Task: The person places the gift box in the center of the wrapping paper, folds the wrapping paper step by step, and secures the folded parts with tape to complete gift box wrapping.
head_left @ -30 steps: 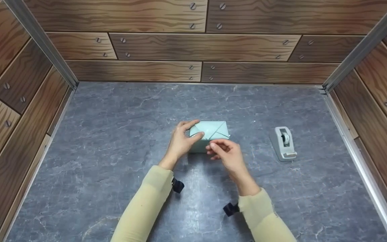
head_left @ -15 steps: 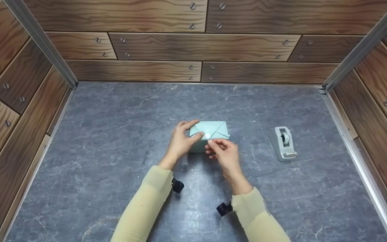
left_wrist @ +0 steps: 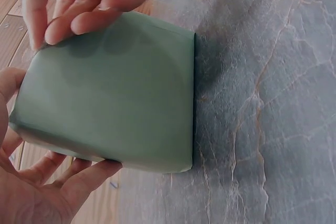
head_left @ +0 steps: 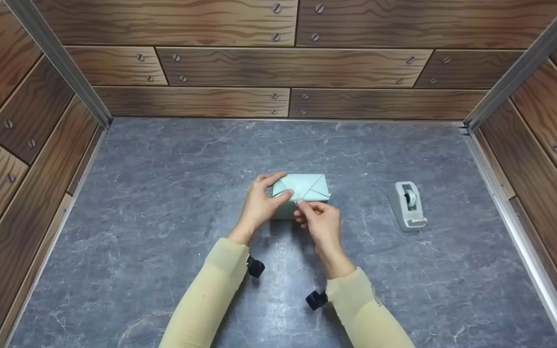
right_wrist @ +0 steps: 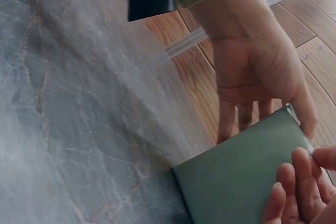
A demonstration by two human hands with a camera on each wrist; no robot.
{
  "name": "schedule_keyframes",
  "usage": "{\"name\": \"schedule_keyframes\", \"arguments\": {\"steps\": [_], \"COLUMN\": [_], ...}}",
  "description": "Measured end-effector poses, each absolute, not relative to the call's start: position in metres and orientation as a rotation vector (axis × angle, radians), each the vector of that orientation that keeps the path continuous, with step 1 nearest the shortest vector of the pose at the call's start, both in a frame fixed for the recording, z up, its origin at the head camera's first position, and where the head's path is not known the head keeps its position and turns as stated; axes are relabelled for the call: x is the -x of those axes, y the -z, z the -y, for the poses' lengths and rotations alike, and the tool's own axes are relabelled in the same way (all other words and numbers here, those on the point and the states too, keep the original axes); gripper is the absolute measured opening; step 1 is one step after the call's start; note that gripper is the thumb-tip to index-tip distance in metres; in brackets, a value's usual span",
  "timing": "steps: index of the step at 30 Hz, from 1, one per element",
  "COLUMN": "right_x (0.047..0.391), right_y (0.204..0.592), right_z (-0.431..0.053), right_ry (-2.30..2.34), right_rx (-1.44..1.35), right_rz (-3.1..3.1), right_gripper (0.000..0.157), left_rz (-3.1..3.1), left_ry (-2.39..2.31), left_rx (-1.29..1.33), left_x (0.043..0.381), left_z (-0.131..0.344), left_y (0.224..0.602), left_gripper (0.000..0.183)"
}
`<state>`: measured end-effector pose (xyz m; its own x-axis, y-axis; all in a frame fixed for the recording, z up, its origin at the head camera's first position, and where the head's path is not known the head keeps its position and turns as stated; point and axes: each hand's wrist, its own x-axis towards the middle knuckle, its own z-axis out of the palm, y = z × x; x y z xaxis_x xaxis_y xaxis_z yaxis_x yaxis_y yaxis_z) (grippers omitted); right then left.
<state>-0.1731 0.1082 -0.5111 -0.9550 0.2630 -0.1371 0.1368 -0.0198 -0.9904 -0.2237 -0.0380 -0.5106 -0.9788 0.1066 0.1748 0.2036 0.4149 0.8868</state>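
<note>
A small box wrapped in pale green paper [head_left: 306, 185] stands on the grey marbled surface, folded flaps uppermost. My left hand [head_left: 259, 200] grips its left side, the thumb on top and the fingers round the far side. At the near top edge, my right hand [head_left: 324, 224] pinches a small clear piece of tape [right_wrist: 312, 150] between thumb and forefinger, touching the box there. The other right fingers curl loosely in front of the box's smooth near face [left_wrist: 110, 93]. Most of the tape is hidden by the fingertips.
A grey tape dispenser [head_left: 409, 208] with a roll in it stands to the right of the box. Wood-patterned walls [head_left: 288, 67] border the surface [head_left: 172, 169] at the back and both sides. Each wrist bears a small black camera [head_left: 256, 267].
My right hand has shifted slightly left along the box's near top edge, its forearm swinging left too. The left hand and the box have stayed in place.
</note>
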Motion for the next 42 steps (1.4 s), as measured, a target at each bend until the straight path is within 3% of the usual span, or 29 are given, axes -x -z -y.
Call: {"name": "schedule_keyframes", "arguments": {"steps": [11, 20, 27, 33, 42], "right_x": [0.173, 0.173, 0.173, 0.173, 0.172], "right_y": [0.513, 0.514, 0.514, 0.514, 0.517], "right_z": [-0.103, -0.102, -0.103, -0.103, -0.104], "right_ry": [-2.023, -1.989, -1.985, -1.985, -2.009], "right_rx": [0.475, 0.482, 0.471, 0.460, 0.411], "right_rz": [2.165, 2.172, 2.173, 2.169, 2.164], "right_gripper": [0.028, 0.024, 0.023, 0.023, 0.019], "left_rz": [2.580, 2.598, 2.576, 2.595, 2.579], "left_ry": [1.550, 1.548, 1.540, 1.515, 1.490], "left_rx": [0.272, 0.215, 0.233, 0.215, 0.128], "left_x": [0.222, 0.221, 0.220, 0.220, 0.219], "left_z": [0.037, 0.034, 0.034, 0.033, 0.027], "left_y": [0.511, 0.510, 0.509, 0.509, 0.505], "left_gripper": [0.045, 0.064, 0.058, 0.067, 0.058]}}
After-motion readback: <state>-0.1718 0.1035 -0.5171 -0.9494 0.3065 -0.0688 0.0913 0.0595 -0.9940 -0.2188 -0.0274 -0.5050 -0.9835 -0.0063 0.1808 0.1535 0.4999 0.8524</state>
